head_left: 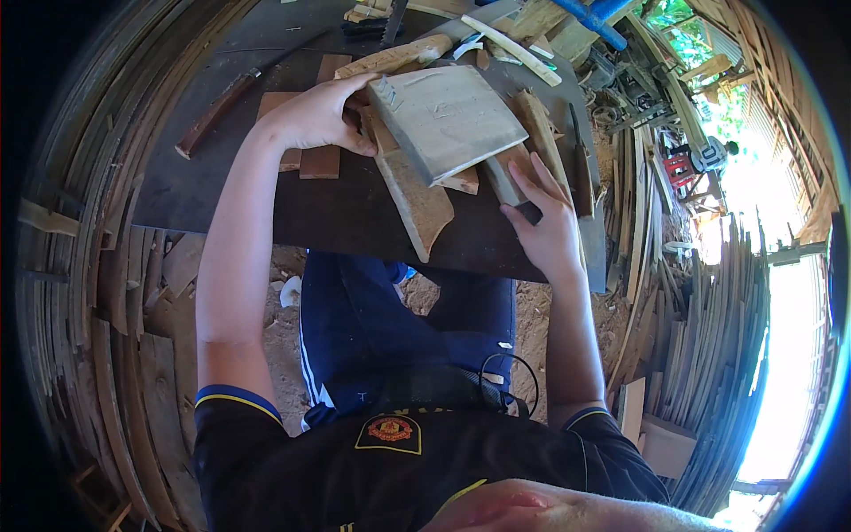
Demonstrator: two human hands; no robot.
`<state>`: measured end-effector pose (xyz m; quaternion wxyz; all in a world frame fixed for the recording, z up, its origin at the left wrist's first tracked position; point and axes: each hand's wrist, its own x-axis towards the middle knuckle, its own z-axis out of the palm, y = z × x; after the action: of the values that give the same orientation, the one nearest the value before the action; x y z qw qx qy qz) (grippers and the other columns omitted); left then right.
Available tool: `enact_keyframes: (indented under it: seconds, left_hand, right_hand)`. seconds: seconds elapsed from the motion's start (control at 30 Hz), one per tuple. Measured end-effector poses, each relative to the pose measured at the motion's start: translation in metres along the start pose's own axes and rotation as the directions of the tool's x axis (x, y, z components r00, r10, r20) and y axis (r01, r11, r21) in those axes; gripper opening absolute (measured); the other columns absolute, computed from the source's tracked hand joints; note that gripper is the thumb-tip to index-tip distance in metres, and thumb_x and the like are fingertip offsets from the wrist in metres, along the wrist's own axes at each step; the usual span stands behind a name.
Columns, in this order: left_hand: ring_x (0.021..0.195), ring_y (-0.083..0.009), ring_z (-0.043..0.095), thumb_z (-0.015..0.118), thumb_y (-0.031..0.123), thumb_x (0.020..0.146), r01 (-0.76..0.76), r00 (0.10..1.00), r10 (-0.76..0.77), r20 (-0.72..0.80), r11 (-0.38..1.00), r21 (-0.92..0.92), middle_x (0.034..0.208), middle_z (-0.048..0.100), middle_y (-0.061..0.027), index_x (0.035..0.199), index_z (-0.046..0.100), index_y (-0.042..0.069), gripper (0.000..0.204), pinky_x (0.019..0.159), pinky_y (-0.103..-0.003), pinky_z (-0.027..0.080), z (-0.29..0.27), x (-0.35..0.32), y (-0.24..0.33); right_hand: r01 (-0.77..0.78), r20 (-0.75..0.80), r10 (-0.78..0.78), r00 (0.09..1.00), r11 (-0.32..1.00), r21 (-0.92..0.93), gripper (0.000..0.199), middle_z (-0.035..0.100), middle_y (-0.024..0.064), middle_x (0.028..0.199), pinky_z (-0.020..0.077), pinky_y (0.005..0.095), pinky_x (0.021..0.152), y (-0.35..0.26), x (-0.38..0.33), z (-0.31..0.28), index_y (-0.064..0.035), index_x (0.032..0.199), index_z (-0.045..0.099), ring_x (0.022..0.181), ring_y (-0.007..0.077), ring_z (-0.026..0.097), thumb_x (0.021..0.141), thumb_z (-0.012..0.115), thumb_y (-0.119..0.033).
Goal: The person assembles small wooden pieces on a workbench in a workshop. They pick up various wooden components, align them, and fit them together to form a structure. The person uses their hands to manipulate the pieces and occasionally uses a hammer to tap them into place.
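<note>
A thick, square-cut wooden board (452, 120) lies tilted on top of other wood pieces on the dark table (310, 208). My left hand (324, 117) is curled against its left side, fingertips at the far left corner and thumb lower down by the wood underneath. Beneath the board, a rough wood offcut (414, 208) with a curved end sticks out toward me. My right hand (551, 222) is by the board's right corner, its fingers stretched out over a short wood strip (505, 182). Whether those fingers touch the board is unclear.
Flat reddish wood pieces (321, 162) lie left of the board, near a wooden-handled tool (217, 115). A thick wooden piece (394, 58), a saw blade (393, 25) and a blue clamp-like bar (596, 22) are at the far side. Stacked planks (709, 355) stand at the right.
</note>
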<state>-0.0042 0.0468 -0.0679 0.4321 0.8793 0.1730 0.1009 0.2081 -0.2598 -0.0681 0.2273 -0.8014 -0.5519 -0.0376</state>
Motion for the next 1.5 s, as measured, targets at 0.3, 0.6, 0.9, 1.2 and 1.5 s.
enact_keyframes:
  seconds: [0.3,0.6,0.9,1.2,1.5]
  left_hand:
    - [0.103,-0.02,0.066,0.095,0.012,0.063,0.02,1.0,-0.02,0.008,1.0,0.011,0.141,0.061,-0.0125,0.162,0.035,0.015,0.116,0.09,-0.035,0.055,0.001,-0.001,0.001]
    - [0.114,-0.0211,0.063,0.096,0.014,0.062,0.045,0.998,-0.046,0.049,0.999,0.028,0.146,0.058,-0.0104,0.162,0.035,0.015,0.117,0.093,-0.035,0.055,0.0,0.001,-0.003]
    - [0.129,-0.026,0.059,0.096,0.009,0.061,-0.104,0.993,0.107,0.044,0.992,-0.067,0.149,0.057,-0.0135,0.166,0.021,0.023,0.13,0.114,-0.041,0.044,0.005,0.0,0.004]
    - [0.146,-0.0263,0.043,0.101,0.022,0.056,-0.036,0.998,0.037,0.058,0.999,-0.011,0.155,0.049,-0.0164,0.158,0.034,0.004,0.123,0.12,-0.039,0.036,0.001,-0.001,0.0]
    - [0.145,-0.0308,0.045,0.101,0.024,0.053,-0.053,0.999,0.051,0.016,0.992,0.118,0.153,0.052,-0.0185,0.155,0.039,0.003,0.121,0.121,-0.041,0.035,0.001,-0.004,0.01]
  right_hand:
    - [0.011,-0.024,-0.011,1.0,1.0,0.015,0.062,0.045,0.0138,0.16,0.0437,0.0433,0.114,0.007,0.005,0.007,-0.0245,0.14,0.066,0.138,0.0364,0.051,0.081,0.081,-0.008]
    - [0.074,-0.265,-0.075,0.961,0.997,-0.016,0.057,0.046,0.0145,0.157,0.0437,0.0493,0.112,0.007,-0.004,0.039,-0.0217,0.14,0.066,0.131,0.0411,0.051,0.085,0.075,-0.006]
    - [0.074,-0.256,-0.11,0.961,0.987,-0.144,0.051,0.054,0.0119,0.149,0.0447,0.0486,0.112,0.006,0.0,0.036,-0.0191,0.132,0.071,0.13,0.0393,0.051,0.082,0.076,-0.007]
    - [0.047,-0.161,-0.066,0.985,0.992,-0.119,0.045,0.062,0.0094,0.144,0.0443,0.0411,0.114,0.015,0.034,0.03,-0.0208,0.129,0.074,0.127,0.0327,0.058,0.085,0.077,-0.009]
    - [0.029,-0.107,-0.033,0.994,0.999,-0.037,0.045,0.061,0.0115,0.146,0.0456,0.0392,0.112,0.027,0.054,0.025,-0.0181,0.127,0.074,0.129,0.0326,0.06,0.084,0.077,-0.007]
